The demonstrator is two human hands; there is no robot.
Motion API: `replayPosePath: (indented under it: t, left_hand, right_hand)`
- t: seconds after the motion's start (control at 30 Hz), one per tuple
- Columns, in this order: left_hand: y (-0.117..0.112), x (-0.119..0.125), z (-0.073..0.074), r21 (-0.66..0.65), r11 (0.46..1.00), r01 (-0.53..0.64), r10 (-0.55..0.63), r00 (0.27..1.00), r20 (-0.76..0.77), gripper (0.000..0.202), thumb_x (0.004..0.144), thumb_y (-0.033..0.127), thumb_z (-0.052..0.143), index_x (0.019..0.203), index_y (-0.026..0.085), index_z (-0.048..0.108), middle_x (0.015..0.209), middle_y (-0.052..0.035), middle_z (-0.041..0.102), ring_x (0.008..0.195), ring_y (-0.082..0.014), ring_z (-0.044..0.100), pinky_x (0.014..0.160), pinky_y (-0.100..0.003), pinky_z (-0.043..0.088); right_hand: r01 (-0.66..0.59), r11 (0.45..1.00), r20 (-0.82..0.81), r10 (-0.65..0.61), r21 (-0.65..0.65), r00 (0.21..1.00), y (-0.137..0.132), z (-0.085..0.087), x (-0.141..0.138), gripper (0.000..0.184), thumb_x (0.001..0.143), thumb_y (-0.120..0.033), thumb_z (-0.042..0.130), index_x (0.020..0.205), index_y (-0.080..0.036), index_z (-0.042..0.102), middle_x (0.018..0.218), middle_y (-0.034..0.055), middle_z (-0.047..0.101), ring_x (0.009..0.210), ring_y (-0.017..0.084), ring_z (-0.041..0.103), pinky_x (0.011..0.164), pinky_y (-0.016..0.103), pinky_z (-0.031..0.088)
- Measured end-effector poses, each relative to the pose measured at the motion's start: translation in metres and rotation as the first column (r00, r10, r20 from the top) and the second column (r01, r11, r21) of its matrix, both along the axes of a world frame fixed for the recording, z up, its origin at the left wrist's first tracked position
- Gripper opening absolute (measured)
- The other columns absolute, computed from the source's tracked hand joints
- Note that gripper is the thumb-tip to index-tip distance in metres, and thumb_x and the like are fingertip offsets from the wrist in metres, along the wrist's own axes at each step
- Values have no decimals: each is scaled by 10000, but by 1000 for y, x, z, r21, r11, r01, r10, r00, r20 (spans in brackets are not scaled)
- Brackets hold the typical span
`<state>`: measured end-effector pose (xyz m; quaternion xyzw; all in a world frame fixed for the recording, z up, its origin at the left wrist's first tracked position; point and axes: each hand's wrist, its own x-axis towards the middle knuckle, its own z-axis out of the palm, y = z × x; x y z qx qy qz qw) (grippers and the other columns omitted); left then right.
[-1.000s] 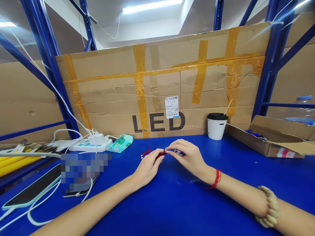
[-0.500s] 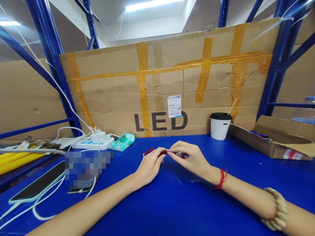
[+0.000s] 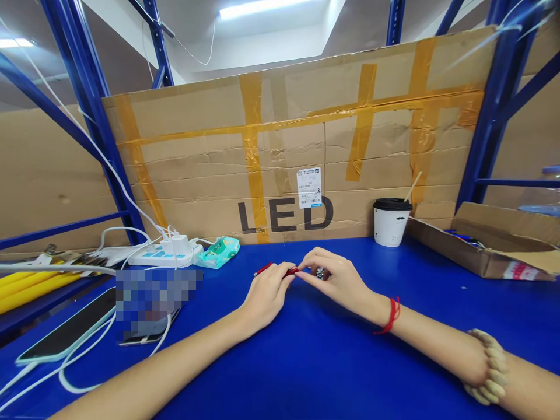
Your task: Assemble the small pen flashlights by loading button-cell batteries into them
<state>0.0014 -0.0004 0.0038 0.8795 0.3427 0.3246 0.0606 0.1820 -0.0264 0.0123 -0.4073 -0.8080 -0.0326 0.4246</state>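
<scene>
Above the blue tabletop [image 3: 332,361], the left hand [image 3: 266,294] curls closed around a red pen [image 3: 291,271], whose end the right hand [image 3: 336,277] pinches, thumb and forefinger nearly together. Another red pen [image 3: 263,269] lies just beyond the left hand. Behind the right fingers, fewer shiny parts [image 3: 321,272] show than a moment ago, suggesting the pinch is being readjusted.

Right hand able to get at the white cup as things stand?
Likely yes: the white cup stands upright beyond the right hand, with no object visible between. But its fingertips are on the slim red object, so it would probably have to let go first.
</scene>
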Motion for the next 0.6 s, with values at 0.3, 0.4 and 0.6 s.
replayPosePath:
  t: [0.3,0.4,0.6]
  left_hand:
    - [-2,1,4,-132,979,-158,164,986,38,246,905,340,318,1034,238,501,879,-21,622,859,-193,581,736,-311,433]
    - [-3,1,3,-121,982,-147,152,988,40,238,903,341,325,1031,241,499,941,-28,621,896,-201,578,779,-335,430]
    - [0,1,1,-106,985,-133,139,989,49,227,899,341,341,1026,246,503,948,-28,625,902,-201,581,802,-345,434]
  right_hand:
    - [339,940,377,-306,-24,874,11,-1,16,171,774,-358,596,840,-222,676,965,50,603,873,191,570,660,278,450]
    - [404,914,450,-349,-30,822,9,2,15,159,748,-354,627,787,-218,699,933,61,614,873,211,556,674,309,437]
    - [425,905,510,-365,-3,779,2,5,11,144,738,-343,640,724,-216,705,920,77,620,889,240,536,655,328,419]
